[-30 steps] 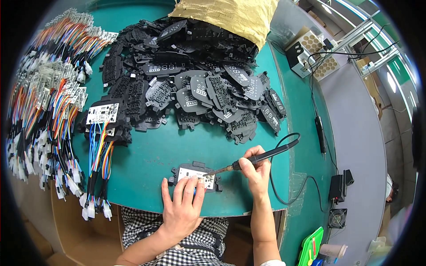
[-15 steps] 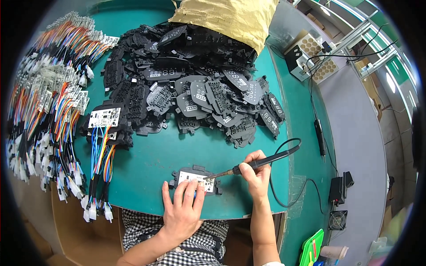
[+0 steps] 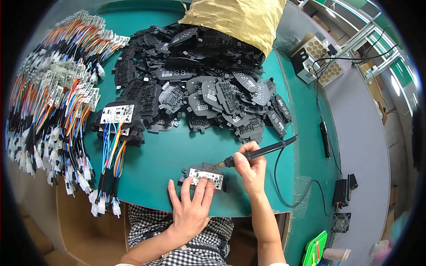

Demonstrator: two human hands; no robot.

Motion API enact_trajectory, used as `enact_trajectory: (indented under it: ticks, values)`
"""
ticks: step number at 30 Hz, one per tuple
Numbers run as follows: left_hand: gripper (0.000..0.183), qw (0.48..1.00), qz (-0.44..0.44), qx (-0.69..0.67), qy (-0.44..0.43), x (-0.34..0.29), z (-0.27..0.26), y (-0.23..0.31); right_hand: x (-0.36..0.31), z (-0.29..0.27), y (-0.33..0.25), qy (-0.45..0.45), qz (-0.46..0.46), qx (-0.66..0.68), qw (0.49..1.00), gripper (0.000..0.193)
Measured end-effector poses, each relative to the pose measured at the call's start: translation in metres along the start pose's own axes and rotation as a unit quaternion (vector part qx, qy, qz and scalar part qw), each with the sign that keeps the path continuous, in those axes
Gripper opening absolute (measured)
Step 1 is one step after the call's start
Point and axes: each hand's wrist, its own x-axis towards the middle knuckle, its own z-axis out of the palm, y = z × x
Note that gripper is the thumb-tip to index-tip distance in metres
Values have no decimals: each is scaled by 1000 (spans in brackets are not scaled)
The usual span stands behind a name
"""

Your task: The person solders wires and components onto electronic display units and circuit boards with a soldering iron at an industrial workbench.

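A white circuit board point(image 3: 207, 178) sits in a black plastic housing point(image 3: 187, 170) near the table's front edge. Spread fingers of my left hand point(image 3: 190, 216) lie across the board's lower edge and press it down, hiding part of it. My right hand point(image 3: 251, 172) grips the black handle of a soldering iron point(image 3: 270, 150). Its metal tip points left and down, at the upper left edge of the board; whether it touches is too fine to tell.
Black plastic housings point(image 3: 213, 95) are heaped behind, spilling from a yellow bag point(image 3: 235, 20). Boards with coloured wires point(image 3: 66, 102) pile at left, with another wired board point(image 3: 117, 114) on stacked housings. The iron's cable point(image 3: 277, 177) loops right, near a small fan point(image 3: 341, 222).
The iron's tip has shifted leftward over the board, from near its middle to its upper left edge. My left hand stays pressed on the board. The whole view has swung slightly.
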Motion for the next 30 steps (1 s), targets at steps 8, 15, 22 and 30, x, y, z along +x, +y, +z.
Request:
enact_trajectory:
  ticks: [8, 15, 22, 30]
  values:
    - [65, 1000, -4, -2, -4, -1, -2, 0, -1, 3, 12, -16, -2, -21, 1000, 16]
    - [65, 1000, -5, -17, -4, 0, -3, 0, -3, 3, 13, -14, -1, -9, 1000, 16]
    - [64, 1000, -1, -5, 4, 0, -1, -1, -2, 3, 14, -12, -5, -23, 1000, 16]
    - [61, 1000, -1, -4, -3, 1, -3, 0, -3, 5, 12, -8, -6, -38, 999, 17]
